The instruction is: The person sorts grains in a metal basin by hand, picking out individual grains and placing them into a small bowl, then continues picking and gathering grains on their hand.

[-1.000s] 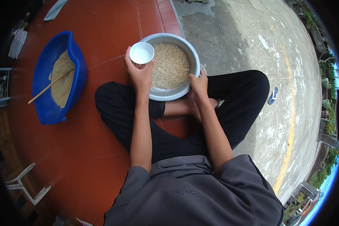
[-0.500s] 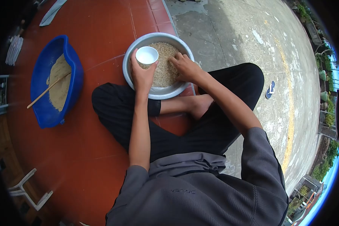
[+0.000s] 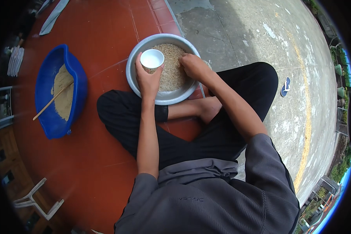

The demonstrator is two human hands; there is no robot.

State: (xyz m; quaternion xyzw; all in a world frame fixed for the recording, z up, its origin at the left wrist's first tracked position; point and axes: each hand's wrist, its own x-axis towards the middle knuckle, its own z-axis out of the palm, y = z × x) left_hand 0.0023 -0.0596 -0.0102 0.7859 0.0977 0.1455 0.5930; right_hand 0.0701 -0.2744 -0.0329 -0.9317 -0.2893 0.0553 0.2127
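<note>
A round metal basin (image 3: 175, 97) stands before my crossed legs, holding a layer of pale brown grain (image 3: 169, 80) that looks like rice. My left hand (image 3: 147, 80) grips a small white cup (image 3: 152, 58) over the basin's left side, thumb and fingers around it; its pale inside shows nothing in it. At the right side of the same basin is my right hand (image 3: 197, 68), its fingers curled together just over the grain. Whatever lies in those fingers, if anything, is hidden.
To the left, a blue tub (image 3: 82, 84) contains a tan powdery or grainy heap (image 3: 62, 99) with a wooden stick (image 3: 52, 101) leaning across it. A flip-flop (image 3: 285, 87) lies on the concrete at right. A white chair frame (image 3: 39, 201) shows at lower left.
My right hand has drawn up slightly to the right and its fingers have curled in. The left hand keeps the cup in place. The whole view has shifted a little.
</note>
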